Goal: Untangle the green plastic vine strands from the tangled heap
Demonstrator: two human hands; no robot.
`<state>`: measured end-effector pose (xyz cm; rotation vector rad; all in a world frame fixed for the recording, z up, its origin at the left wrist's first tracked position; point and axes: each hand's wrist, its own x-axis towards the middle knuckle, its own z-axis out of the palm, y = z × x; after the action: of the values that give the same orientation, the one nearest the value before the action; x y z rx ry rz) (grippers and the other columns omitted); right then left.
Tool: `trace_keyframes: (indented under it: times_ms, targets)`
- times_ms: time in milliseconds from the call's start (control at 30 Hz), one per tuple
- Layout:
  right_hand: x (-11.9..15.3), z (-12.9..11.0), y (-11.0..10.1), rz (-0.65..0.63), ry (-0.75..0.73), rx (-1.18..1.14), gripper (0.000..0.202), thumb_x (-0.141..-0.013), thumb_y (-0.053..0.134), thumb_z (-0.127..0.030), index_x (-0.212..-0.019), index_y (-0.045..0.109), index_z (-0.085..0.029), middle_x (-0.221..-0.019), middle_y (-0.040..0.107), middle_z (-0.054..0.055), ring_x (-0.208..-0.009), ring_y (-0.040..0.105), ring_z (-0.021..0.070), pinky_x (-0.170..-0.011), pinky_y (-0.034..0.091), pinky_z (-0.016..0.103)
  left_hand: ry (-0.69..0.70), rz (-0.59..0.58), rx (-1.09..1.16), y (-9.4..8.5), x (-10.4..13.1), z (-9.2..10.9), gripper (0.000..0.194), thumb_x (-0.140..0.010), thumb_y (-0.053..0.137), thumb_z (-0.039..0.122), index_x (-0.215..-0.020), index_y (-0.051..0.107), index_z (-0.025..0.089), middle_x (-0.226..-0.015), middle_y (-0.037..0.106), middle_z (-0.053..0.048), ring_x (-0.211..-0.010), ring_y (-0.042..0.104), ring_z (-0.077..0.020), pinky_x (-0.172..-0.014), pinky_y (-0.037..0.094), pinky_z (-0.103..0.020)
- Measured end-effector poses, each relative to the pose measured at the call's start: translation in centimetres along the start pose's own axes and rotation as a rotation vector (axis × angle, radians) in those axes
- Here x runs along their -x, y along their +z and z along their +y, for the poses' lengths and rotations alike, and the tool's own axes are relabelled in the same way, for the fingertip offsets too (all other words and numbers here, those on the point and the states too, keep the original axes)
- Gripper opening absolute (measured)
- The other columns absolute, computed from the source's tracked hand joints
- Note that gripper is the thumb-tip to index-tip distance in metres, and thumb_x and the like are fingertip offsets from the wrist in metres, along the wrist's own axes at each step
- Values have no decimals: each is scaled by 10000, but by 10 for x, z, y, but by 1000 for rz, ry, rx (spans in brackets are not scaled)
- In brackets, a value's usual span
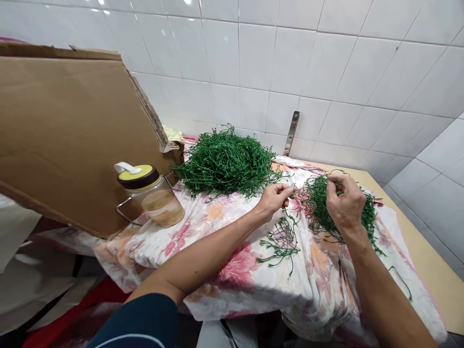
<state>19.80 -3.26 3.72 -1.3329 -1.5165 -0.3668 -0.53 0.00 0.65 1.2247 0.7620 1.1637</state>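
Thin green wiry stems with small knobbed tips lie in heaps on a floral cloth [239,270]. The fingertips of my left hand [277,199] are pinched together, with thin green strands showing at them. Just below it rests a small loose bunch of stems [282,241]. My right hand [346,200] is closed in a pinch over the right-hand pile of stems [319,208], covering part of it; a fine green stem shows by its fingertips. Farther back, left of both hands, sits a larger heap of stems [228,162].
On the left a clear jar [163,205] with a yellow and brown lid stands before a large cardboard box [72,140]. A white tiled wall [253,63] rises behind, with a metal bracket [292,133] against it. The wooden table edge [431,261] shows at right.
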Motion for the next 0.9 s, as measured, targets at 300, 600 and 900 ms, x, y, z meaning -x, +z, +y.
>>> trace_keyframes:
  times_ms: [300,600,900]
  targets:
    - [3,-20,-5,-293,17,-157,261,-952,581,-369,-951,761,-181,-918,769,79,-753,679,198,-706,530,301,29,13,-76,-1,0,0,360,-716,785,464,-736,668,124,-574,549,27,-470,466,-69,-456,332,-216]
    - [20,-29,12,-687,188,-353,285,-868,676,-469,-921,752,-199,-729,728,39,-601,598,174,-569,443,282,49,12,-90,4,2,-3,300,-741,745,408,-766,672,118,-601,596,17,-466,467,-63,-471,352,-221]
    - [13,-29,8,-736,414,-596,387,-785,763,-513,-939,743,-159,-812,743,76,-618,598,170,-549,468,286,-42,-59,22,0,2,-2,421,-647,832,395,-914,670,111,-592,572,39,-472,472,-71,-462,330,-220]
